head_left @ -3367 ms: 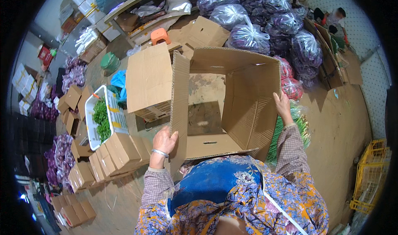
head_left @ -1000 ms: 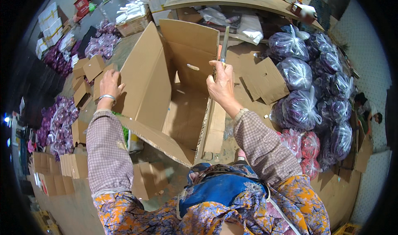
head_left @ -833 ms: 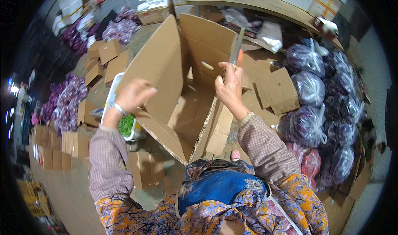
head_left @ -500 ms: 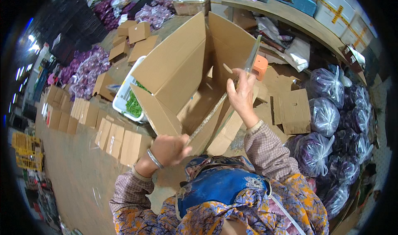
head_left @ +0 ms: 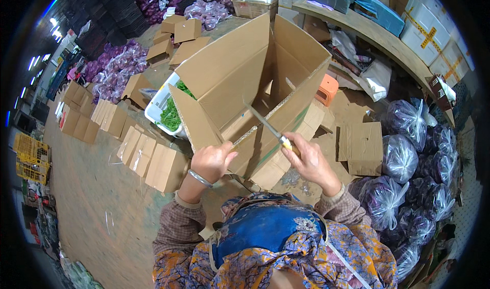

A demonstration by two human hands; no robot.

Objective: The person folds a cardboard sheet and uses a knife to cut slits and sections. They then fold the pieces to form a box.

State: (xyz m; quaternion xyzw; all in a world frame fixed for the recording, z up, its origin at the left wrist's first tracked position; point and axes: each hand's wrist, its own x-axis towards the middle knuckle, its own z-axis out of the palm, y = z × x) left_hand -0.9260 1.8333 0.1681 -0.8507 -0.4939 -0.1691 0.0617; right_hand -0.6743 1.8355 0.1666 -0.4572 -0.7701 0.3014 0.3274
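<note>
Gripping knife (head_left: 270, 128) (right hand (head_left: 310, 161)), left hand (head_left: 211, 162) at carton (head_left: 237, 77).

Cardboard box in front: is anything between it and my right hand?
Just the knife your right hand holds, its blade slanting over the rim of the box; whether they touch is unclear. Nothing else visible stands between. Your left hand is left of the blade.
</note>
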